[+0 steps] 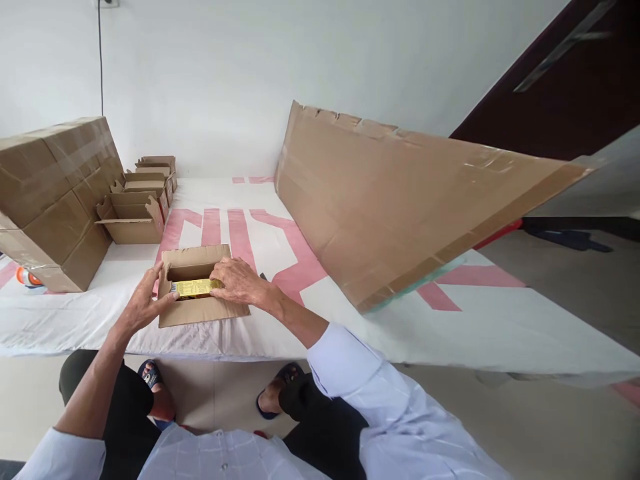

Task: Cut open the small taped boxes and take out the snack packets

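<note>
A small open cardboard box (197, 312) sits on the white sheet near its front edge. A flat gold packet (194, 287) lies across the box's opening. My right hand (239, 280) rests on the packet's right end with fingers curled over it. My left hand (144, 300) holds the box's left wall, its thumb touching the packet's left end.
Three more open small boxes (133, 220) stand in a row at the back left beside a large taped carton (53, 200). A big flattened cardboard sheet (400, 200) leans at the right. The white sheet (320, 320) has pink lettering. My feet in sandals show below.
</note>
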{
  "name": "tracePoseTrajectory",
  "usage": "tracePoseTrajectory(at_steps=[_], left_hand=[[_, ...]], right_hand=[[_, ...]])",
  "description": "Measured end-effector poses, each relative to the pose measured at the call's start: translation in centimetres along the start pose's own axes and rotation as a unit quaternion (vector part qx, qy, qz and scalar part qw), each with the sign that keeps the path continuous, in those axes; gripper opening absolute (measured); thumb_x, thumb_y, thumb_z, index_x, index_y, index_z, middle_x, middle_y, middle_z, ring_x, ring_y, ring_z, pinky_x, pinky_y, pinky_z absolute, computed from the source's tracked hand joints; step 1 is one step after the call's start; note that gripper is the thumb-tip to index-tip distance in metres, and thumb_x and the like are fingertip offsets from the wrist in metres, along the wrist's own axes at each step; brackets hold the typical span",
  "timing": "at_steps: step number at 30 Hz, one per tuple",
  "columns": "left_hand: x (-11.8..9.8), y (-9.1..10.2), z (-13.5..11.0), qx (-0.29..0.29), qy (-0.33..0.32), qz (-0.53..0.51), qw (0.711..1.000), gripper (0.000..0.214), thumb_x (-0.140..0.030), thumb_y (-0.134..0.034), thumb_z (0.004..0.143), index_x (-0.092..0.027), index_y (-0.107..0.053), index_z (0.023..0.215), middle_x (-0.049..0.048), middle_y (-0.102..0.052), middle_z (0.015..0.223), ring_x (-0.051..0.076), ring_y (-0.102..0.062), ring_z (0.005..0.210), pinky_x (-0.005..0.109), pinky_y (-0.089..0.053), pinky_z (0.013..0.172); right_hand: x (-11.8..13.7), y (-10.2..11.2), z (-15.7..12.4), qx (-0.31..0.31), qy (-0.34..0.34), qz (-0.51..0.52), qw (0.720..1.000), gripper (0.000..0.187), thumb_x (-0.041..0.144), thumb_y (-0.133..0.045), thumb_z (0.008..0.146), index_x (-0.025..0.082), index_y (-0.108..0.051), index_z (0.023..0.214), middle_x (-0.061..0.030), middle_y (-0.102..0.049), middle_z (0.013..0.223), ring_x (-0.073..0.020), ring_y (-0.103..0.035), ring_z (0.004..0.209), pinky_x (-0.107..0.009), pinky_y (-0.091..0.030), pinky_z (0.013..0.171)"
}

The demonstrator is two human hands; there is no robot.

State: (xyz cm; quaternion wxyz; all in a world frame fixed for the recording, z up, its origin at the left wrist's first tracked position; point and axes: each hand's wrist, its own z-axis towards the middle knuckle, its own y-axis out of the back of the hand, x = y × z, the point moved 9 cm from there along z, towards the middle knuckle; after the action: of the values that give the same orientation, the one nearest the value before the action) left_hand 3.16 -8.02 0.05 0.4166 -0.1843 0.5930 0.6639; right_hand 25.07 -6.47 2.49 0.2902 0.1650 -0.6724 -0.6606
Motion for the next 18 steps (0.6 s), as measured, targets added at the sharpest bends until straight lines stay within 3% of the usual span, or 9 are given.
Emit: tracePoseTrajectory(at_steps=[3,5,8,13,15,18], left_hand=[[-0.4,0.0,-0.2,-0.069,0.012,-0.008,0.998,0.071,-0.054,-0.057,0.102,-0.022,-0.049,0.165,0.0172,-0.059,0.160,0.038,-0.060,0.143,0.050,-0.059,0.107],[0.7,0.4,-0.5,-0.128,0.035,-0.053,0.990,0.067,-0.048,-0.049,0.104,-0.021,-0.047,0.166,0.0158,-0.065,0.154,0.033,-0.067,0.132,0.046,-0.062,0.102],[3.2,0.7,-1.1,-0.187,0.072,-0.093,0.975,0.069,-0.039,-0.049,0.100,-0.021,-0.042,0.167,0.0136,-0.070,0.145,0.028,-0.073,0.115,0.042,-0.065,0.091],[4.1,0.5,-2.1,-0.182,0.084,0.036,0.979,0.049,-0.047,-0.055,0.100,-0.020,-0.070,0.137,0.0171,-0.052,0.163,0.036,-0.064,0.137,0.054,-0.054,0.115],[3.5,0.3,-2.4,-0.162,0.079,0.071,0.981,0.057,-0.058,-0.061,0.097,-0.019,-0.069,0.139,0.0195,-0.043,0.170,0.040,-0.054,0.150,0.055,-0.045,0.125],[2.5,-0.8,-2.7,-0.102,0.057,0.085,0.990,0.084,-0.070,-0.076,0.086,-0.019,-0.059,0.151,0.0207,-0.044,0.170,0.042,-0.043,0.159,0.057,-0.035,0.132]], right_hand=[[-0.7,0.8,-0.6,0.003,-0.020,-0.029,0.999,0.024,0.016,-0.058,0.098,0.017,-0.081,0.106,-0.0137,-0.080,0.115,-0.0303,-0.065,0.115,-0.041,-0.046,0.095],[-1.6,1.4,-1.3,-0.017,-0.037,-0.046,0.998,0.033,0.010,-0.050,0.099,0.017,-0.080,0.109,-0.0154,-0.080,0.114,-0.0308,-0.064,0.116,-0.043,-0.045,0.095],[-2.7,1.1,-1.9,-0.024,-0.053,-0.075,0.995,0.039,0.008,-0.043,0.100,0.017,-0.080,0.110,-0.0186,-0.079,0.108,-0.0347,-0.062,0.118,-0.049,-0.043,0.102],[-2.5,-0.3,-1.2,0.016,-0.050,-0.063,0.997,0.025,0.017,-0.057,0.099,0.020,-0.080,0.109,-0.0182,-0.078,0.106,-0.0362,-0.062,0.117,-0.051,-0.041,0.109],[-1.6,0.0,-0.7,0.033,-0.028,-0.033,0.999,0.021,0.033,-0.066,0.099,0.021,-0.078,0.111,-0.0157,-0.077,0.115,-0.0339,-0.064,0.117,-0.047,-0.044,0.106],[-0.5,0.4,-0.2,0.087,-0.007,-0.005,0.996,0.033,0.051,-0.079,0.090,0.023,-0.076,0.108,-0.0122,-0.077,0.118,-0.0317,-0.067,0.113,-0.041,-0.045,0.098]])
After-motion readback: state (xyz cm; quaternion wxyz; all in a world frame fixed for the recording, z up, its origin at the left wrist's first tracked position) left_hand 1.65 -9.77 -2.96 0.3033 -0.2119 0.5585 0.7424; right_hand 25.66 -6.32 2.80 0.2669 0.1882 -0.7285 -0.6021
